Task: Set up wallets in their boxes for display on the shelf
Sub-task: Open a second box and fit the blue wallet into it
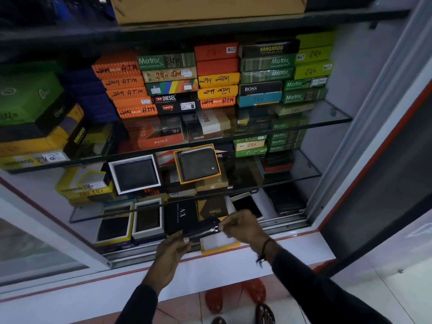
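- My left hand point(171, 250) grips the near end of a dark wallet point(201, 229). My right hand point(243, 226) pinches the far end, where something shiny shows.
- I hold the wallet up in the air, just in front of the bottom shelf point(289, 224). I think I hold it with two hands so I can fix it or open it before it goes in a box.
- An empty box point(218, 245) with a yellow rim sits right under the wallet, at the front of the shelf. I guess it waits there for this wallet.
- Two wallets are set up already one shelf higher: one in a white box point(134, 174) and one in an orange box point(197, 163). They lean back, I think so people can see them.
- More open boxes with dark wallets lie at the bottom left.
- High up, closed boxes are stacked with their prices facing out.
- I cannot tell what the shiny bit is. It could be a wrapper or a zip.
- The wallet hides part of the empty box.
- The glass shelves blur the boxes behind them.
- The right side of the bottom shelf is too dark to make out.
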The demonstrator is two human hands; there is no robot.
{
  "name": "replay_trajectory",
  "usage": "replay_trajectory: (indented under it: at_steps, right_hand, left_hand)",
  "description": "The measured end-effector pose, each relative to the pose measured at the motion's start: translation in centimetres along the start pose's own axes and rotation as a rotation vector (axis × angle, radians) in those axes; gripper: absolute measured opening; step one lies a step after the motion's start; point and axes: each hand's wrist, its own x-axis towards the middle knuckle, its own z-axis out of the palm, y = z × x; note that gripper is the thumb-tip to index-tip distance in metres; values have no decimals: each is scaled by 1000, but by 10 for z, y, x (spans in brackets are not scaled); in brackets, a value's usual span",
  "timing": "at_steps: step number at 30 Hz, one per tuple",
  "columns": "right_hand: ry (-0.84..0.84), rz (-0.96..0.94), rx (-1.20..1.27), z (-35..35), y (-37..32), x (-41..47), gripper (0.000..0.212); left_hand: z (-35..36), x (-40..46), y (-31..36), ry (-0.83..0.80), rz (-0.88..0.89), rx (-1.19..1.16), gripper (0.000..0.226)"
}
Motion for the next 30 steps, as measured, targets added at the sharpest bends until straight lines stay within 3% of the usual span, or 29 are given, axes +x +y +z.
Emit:
replay_trajectory:
  at_steps: [7, 10, 13, 17, 19, 21, 25, 30]
  right_hand:
    - [-68, 22, 183, -34, 6, 9, 18]
    - [-107, 120, 436, -30, 9, 15, 14]
    - [-121, 146, 514, -26, 15, 23, 16]
    - [-341, 65, 490, -7, 22, 21, 24]
    - [-394, 92, 619, 3, 23, 16, 24]
    - [-279, 229, 780, 15, 25, 15, 27]
    - [-64, 341, 745, 23, 38, 26, 32]
    - [-166, 438, 677, 1, 53, 27, 41]
  left_hand:
    - [9, -1, 9, -155, -65, -115, 45]
    - [15, -8, 8, -219, -123, -191, 38]
    - [17, -17, 3, -305, -158, -170, 34]
    - [31, -17, 7, -394, -126, -127, 53]
    - [38, -17, 8, -426, -103, -114, 66]
    - [35, -14, 7, -355, -115, -139, 68]
    - [28, -15, 11, -328, -72, -24, 63]
    - [27, -10, 18, -114, -17, 263, 79]
